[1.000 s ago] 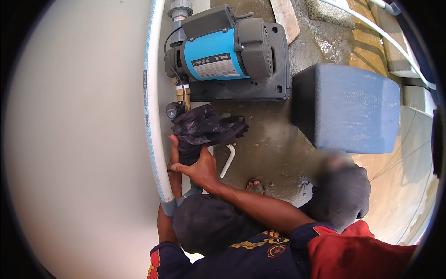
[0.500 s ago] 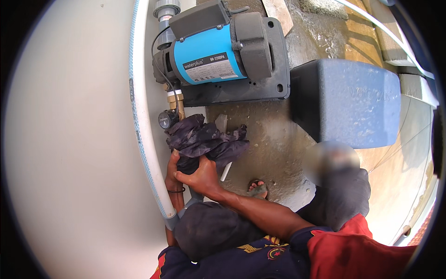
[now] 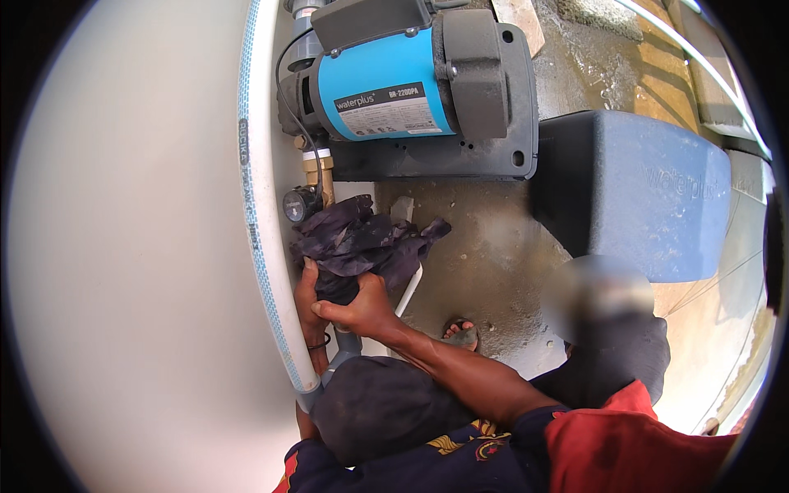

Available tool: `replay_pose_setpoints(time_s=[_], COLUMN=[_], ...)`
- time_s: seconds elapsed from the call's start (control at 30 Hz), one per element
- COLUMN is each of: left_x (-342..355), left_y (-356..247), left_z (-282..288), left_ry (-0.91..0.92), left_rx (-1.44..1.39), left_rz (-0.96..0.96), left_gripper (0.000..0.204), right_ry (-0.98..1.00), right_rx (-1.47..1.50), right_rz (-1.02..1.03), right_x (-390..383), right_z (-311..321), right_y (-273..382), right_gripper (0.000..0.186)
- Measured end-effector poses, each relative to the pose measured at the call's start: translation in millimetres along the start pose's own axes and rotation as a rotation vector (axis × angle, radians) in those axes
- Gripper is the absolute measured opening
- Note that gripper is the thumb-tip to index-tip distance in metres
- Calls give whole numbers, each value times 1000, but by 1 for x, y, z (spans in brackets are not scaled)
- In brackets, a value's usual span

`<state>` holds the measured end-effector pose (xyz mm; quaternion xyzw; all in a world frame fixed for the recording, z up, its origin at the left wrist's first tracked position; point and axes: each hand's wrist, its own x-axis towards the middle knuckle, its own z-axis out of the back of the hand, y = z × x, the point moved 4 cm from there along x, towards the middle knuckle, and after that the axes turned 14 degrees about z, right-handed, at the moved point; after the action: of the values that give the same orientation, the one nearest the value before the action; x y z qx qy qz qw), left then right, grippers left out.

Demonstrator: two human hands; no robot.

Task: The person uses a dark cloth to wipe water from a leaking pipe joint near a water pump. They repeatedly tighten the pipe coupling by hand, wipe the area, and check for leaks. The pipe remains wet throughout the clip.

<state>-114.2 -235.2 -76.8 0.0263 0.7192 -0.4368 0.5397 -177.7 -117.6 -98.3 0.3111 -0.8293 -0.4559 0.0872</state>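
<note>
A crumpled dark purple cloth (image 3: 362,238) is bunched at the lower end of the pump's brass fitting (image 3: 319,172), below a round black gauge-like part (image 3: 299,203). My left hand (image 3: 307,297) is closed around the left side of the dark bundle under the cloth, thumb pointing up. From the right, my right hand (image 3: 368,309) grips the same bundle, its thumb lying across toward the left hand. Most fingers of both hands are hidden behind it. Whether the black part between the thumbs is cloth or a fitting, I cannot tell. A grey pipe (image 3: 348,342) runs down just below my hands.
A blue and black electric water pump (image 3: 382,90) stands on a black base beyond the hands. Its grey-blue cover (image 3: 657,197) lies on the wet concrete at right. A white hose (image 3: 261,222) runs along the pale wall at left. Thin white pipe (image 3: 409,289) shows beside my right hand.
The whole view has shifted a little, with the pump and cover appearing farther right. Both hands keep their hold on the bundle, with little visible change in grip.
</note>
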Motion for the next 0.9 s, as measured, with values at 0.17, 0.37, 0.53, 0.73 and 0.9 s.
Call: replay_pose_setpoints(time_s=[0.17, 0.37, 0.53, 0.73, 0.9], left_x=[-15, -93, -228, -236, -134], left_y=[-1, 35, 12, -31, -15], left_z=[0, 7, 19, -101, -107], left_ry=[-52, 180, -585, -297, -394], left_rx=[214, -199, 190, 687, 1064], left_rz=[-3, 72, -122, -289, -161], left_gripper=[61, 84, 52, 66, 68], right_ry=[161, 317, 244, 360, 812], right_rx=[328, -221, -399, -671, -948], right_rz=[-80, -122, -18, 226, -137], right_x=[4, 5, 3, 9, 16], right_z=[4, 18, 34, 50, 68], right_y=[-14, -18, 8, 66, 73], right_gripper=[64, 101, 90, 60, 66])
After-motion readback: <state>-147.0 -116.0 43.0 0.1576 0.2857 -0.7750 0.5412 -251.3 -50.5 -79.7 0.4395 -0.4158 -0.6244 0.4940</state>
